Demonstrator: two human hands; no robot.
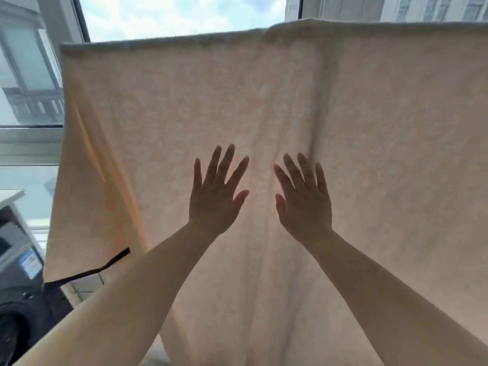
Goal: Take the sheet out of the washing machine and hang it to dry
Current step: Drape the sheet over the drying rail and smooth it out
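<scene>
In front of a bright window (182, 14), a pale peach sheet (369, 133) hangs draped over a support hidden under its top fold, its upper edge running across the view from left to right and rising slightly toward the right. The cloth falls in broad vertical folds, with a deeper crease descending from the top edge right of centre, and its left border curls inward. Both bare forearms reach up from the lower corners of the view. The left hand (215, 196) is fully spread, fingers fanned and palm turned toward the sheet, gripping nothing; the right hand (306, 200) is likewise flat and splayed, with nothing held. The two hands lie side by side near the middle of the hanging cloth, thumbs pointing toward each other with a narrow gap between; whether the palms press the fabric or sit just short of it cannot be told. At lower left, a dark front-loading washing machine (18, 299) stands below the window, and a black strap (89, 270) crosses the lower left corner of the sheet. Sky and neighbouring buildings (29, 83) show through the glass.
</scene>
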